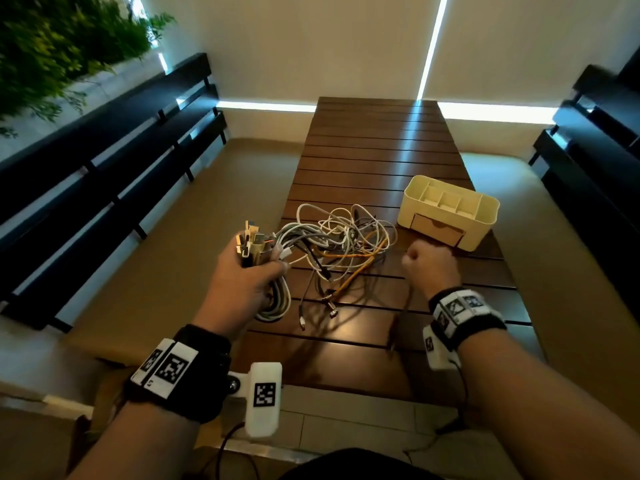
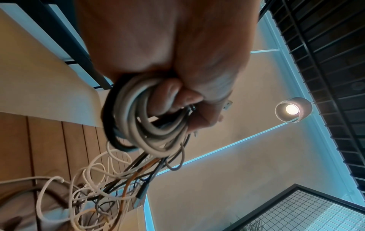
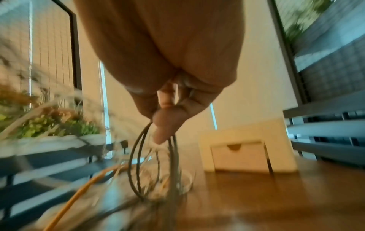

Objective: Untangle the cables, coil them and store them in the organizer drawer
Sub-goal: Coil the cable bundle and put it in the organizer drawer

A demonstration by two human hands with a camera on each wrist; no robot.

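Observation:
My left hand point(image 1: 254, 271) grips a bundle of grey, white and black cables point(image 1: 277, 303) at the table's left edge, with their plugs point(image 1: 250, 245) sticking up above the fist. In the left wrist view my left hand point(image 2: 177, 100) has its fingers curled round the looped cables point(image 2: 138, 121). A tangle of white, grey, black and orange cables point(image 1: 346, 237) lies on the wooden table point(image 1: 381, 150). My right hand point(image 1: 424, 259) is a fist beside the tangle, and my right hand point(image 3: 164, 123) pinches thin grey cable loops point(image 3: 136, 164). The cream organizer point(image 1: 483, 216) stands right of it, drawer point(image 1: 438, 228) closed.
Black slatted benches point(image 1: 104, 161) run along both sides of the table. An orange cable point(image 3: 79, 195) trails toward me in the right wrist view. Loose plug ends point(image 1: 332, 311) lie on the slats in front of the tangle. The right wrist picture is blurred.

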